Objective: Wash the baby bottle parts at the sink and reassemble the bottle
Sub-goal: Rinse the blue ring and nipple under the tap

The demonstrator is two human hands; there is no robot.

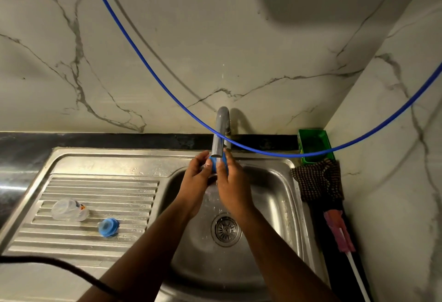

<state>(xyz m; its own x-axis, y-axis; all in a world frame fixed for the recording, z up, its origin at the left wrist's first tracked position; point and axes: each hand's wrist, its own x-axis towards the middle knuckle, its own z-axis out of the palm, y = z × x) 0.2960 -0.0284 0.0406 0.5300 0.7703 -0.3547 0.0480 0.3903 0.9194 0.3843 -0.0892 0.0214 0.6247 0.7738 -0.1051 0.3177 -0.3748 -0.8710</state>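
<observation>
A marble wall (167,50) rises behind a dark surface (24,148) that carries a steel sink (275,196), its ribbed draining board (95,196) on the left and its basin on the right. A blue hose (153,79) sags across the view in front of the tap (221,132). Right of the sink lie a checked cloth (318,182), a green tray (314,142) and a pink bottle brush (338,232). Over the basin, just under the tap's spout, the left hand (197,179) and the right hand (232,184) are close together, both curled around a blue bottle part (215,164). On the draining board, well apart from the hands, lie a clear bottle (69,209) and, near it, a blue cap (108,227).
</observation>
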